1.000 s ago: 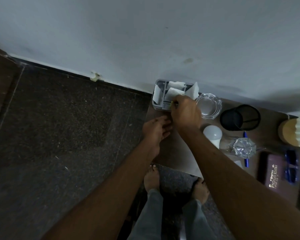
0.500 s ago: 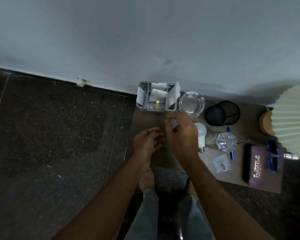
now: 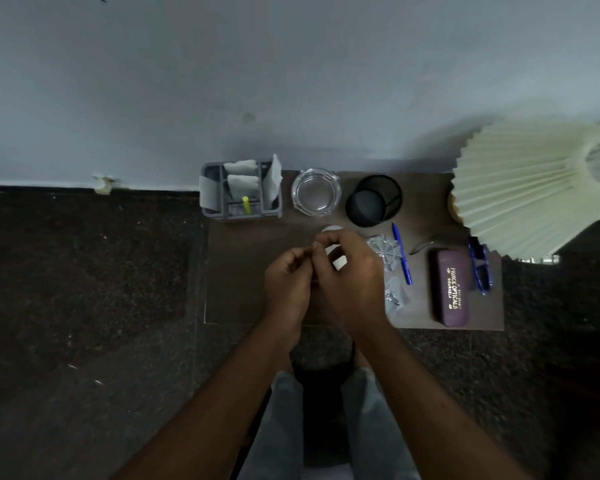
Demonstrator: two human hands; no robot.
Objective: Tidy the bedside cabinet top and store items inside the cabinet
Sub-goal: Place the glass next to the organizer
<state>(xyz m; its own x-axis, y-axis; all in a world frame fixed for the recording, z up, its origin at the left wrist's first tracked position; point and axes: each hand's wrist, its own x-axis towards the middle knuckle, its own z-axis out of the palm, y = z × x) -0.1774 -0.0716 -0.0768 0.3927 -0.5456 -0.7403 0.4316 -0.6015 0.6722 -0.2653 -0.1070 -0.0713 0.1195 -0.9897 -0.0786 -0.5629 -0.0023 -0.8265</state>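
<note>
Your right hand [image 3: 354, 282] has come away from the grey organizer [image 3: 239, 192], which stands just left of the glass ashtray [image 3: 315, 192]. It leaves a yellow stick [image 3: 246, 205] upright in the organizer's front slot. That looks like one item filed, so count it as progress.

Both hands have now drawn back to the near side of the ashtray. Your left hand [image 3: 288, 285] meets the right one over the cabinet top [image 3: 250, 271]. The fingers of both are curled in and the fingertips touch. I cannot tell whether anything small is pinched between them, because that spot is too dark and cramped.

The white light bulb [image 3: 331, 229] peeks out behind your right hand, directly in front of the ashtray. My guess is that the bulb is next.

Plenty is left on top, all to the right of the ashtray:
- the black mesh cup [image 3: 373, 200], right beside it
- the crumpled foil [image 3: 383, 251] and the blue pen [image 3: 402, 254], nearer you
- a little clear bag [image 3: 394, 296], nearer still
- the purple glasses case [image 3: 451, 287] and the blue glasses [image 3: 480, 270], further right, under the pleated lamp [image 3: 527, 188]

The inside of the cabinet isn't in view, so the storing looks barely begun.
</note>
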